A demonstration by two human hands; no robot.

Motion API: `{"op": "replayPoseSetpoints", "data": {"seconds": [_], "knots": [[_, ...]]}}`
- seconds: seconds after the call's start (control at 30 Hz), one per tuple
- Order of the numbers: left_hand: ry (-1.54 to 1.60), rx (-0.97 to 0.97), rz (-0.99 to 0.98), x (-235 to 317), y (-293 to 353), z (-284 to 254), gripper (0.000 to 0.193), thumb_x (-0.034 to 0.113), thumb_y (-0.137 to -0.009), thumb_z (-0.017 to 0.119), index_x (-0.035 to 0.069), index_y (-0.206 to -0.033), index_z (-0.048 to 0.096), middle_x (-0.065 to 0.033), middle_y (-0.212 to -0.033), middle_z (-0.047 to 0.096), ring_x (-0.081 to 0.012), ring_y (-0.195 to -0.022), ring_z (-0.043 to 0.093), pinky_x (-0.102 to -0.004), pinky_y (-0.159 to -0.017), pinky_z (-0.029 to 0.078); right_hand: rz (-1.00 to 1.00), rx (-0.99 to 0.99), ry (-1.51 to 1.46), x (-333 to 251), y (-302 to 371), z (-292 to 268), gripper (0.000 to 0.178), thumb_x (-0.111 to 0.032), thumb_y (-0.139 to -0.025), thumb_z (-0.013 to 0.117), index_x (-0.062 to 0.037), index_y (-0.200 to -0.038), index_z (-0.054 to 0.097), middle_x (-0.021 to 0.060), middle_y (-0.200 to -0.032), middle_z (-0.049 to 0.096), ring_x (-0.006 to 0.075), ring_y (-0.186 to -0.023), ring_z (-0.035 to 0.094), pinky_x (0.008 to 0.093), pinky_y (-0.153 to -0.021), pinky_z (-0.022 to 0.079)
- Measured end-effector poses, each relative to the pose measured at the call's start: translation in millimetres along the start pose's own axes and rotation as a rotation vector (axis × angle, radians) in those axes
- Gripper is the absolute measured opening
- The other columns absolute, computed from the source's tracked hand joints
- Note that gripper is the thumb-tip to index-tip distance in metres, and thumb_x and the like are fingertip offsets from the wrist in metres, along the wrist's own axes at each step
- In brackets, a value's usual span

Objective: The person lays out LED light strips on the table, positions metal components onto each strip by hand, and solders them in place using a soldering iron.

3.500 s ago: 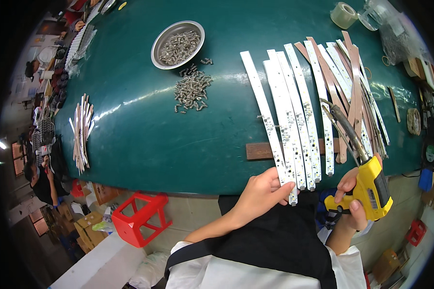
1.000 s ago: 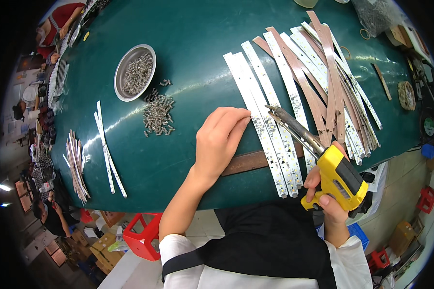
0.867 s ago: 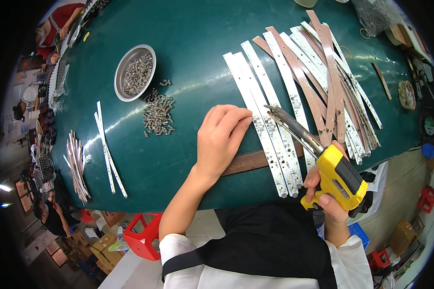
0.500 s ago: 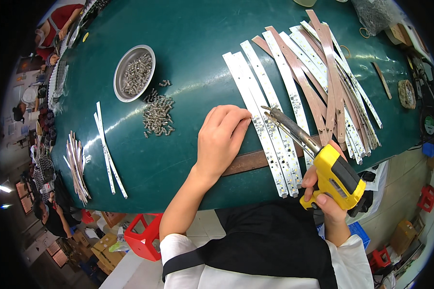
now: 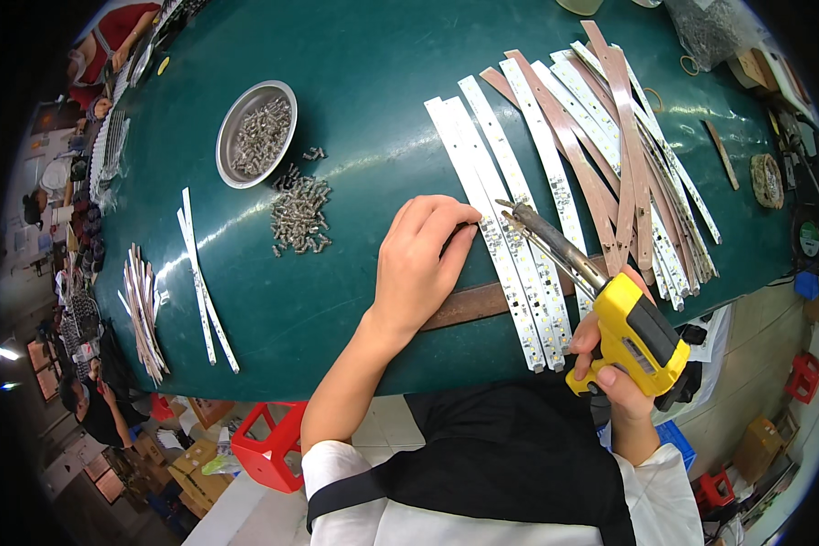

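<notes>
A yellow and black soldering gun (image 5: 623,320) is gripped in my right hand (image 5: 622,393), its fingers wrapped round the handle. The gun's metal barrel slants up and left, and its tip hangs over white LED circuit strips (image 5: 521,284) laid side by side. My left hand (image 5: 419,259) is closed in a pinch, thumb and forefinger meeting at the left edge of the leftmost strip, close to the tip. Whatever lies between those fingertips is hidden. Under the strips runs a flat brown bar (image 5: 464,308), partly covered by them.
On the green table (image 5: 355,118), a metal bowl (image 5: 226,164) of small metal parts stands beside a loose pile of them (image 5: 300,214). More strips (image 5: 136,309) lie left; crossed white and brown strips (image 5: 632,146) lie right. A red stool (image 5: 268,450) stands below the table edge.
</notes>
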State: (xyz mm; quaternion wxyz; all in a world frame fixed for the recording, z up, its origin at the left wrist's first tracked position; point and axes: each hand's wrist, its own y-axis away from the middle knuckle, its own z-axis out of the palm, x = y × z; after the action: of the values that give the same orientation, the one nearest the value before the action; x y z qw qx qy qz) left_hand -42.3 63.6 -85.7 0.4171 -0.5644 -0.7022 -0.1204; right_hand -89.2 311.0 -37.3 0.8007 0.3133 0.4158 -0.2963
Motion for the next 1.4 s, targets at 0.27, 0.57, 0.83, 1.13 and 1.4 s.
{"op": "replayPoseSetpoints", "data": {"seconds": [0.27, 0.57, 0.83, 1.13, 1.4], "knots": [[-0.01, 0.0, -0.009, 0.2, 0.7, 1.8, 0.017, -0.003, -0.076, 0.069, 0.004, -0.09, 0.065, -0.0074, -0.088, 0.062, -0.0215, -0.077, 0.061, -0.0324, -0.069, 0.05, -0.031, 0.036, 0.101, -0.8, 0.8, 4.2, 0.092, -0.018, -0.075, 0.069, 0.0023, -0.149, 0.017, 0.0155, -0.088, 0.059, 0.0209, -0.077, 0.057, 0.0259, -0.056, 0.049], [-0.04, 0.008, 0.037, -1.0, 0.1, 2.4, 0.015, -0.002, -0.074, 0.069, 0.006, -0.086, 0.065, -0.0055, -0.085, 0.06, -0.0241, -0.08, 0.06, -0.0349, -0.069, 0.049, -0.018, 0.035, 0.096, -0.9, 2.9, 2.4, 0.092, -0.018, -0.074, 0.069, 0.0026, -0.149, 0.018, 0.0151, -0.087, 0.059, 0.0209, -0.079, 0.058, 0.0262, -0.057, 0.05], [-0.119, 0.02, 0.145, -1.6, -0.1, -0.7, 0.015, -0.001, -0.072, 0.069, 0.007, -0.085, 0.066, -0.0028, -0.083, 0.06, -0.0218, -0.077, 0.059, -0.0336, -0.065, 0.049, -0.029, -0.025, 0.035, -1.9, 4.6, -3.4, 0.091, -0.012, -0.075, 0.071, -0.0036, -0.149, 0.021, 0.0169, -0.097, 0.061, 0.0168, -0.078, 0.06, 0.0253, -0.064, 0.051], [-0.043, -0.035, -0.109, 7.3, 18.4, -22.7, 0.019, -0.001, -0.075, 0.071, 0.004, -0.092, 0.065, -0.0063, -0.087, 0.064, -0.016, -0.073, 0.061, -0.0285, -0.065, 0.049, 0.13, -0.031, 0.1, -11.5, 10.1, 3.8, 0.086, -0.008, -0.074, 0.07, 0.0018, -0.147, 0.025, 0.0119, -0.091, 0.065, 0.0146, -0.077, 0.063, 0.0251, -0.067, 0.052], [-0.037, 0.037, -0.073, 0.4, 20.5, -13.0, 0.013, 0.003, -0.075, 0.07, 0.005, -0.085, 0.063, -0.0056, -0.081, 0.06, -0.0216, -0.074, 0.059, -0.0331, -0.066, 0.048, 0.112, -0.087, 0.233, -10.1, -4.2, 13.9, 0.077, -0.003, -0.074, 0.066, 0.0066, -0.143, 0.034, 0.0119, -0.091, 0.066, 0.0142, -0.079, 0.064, 0.0252, -0.07, 0.052]]}}
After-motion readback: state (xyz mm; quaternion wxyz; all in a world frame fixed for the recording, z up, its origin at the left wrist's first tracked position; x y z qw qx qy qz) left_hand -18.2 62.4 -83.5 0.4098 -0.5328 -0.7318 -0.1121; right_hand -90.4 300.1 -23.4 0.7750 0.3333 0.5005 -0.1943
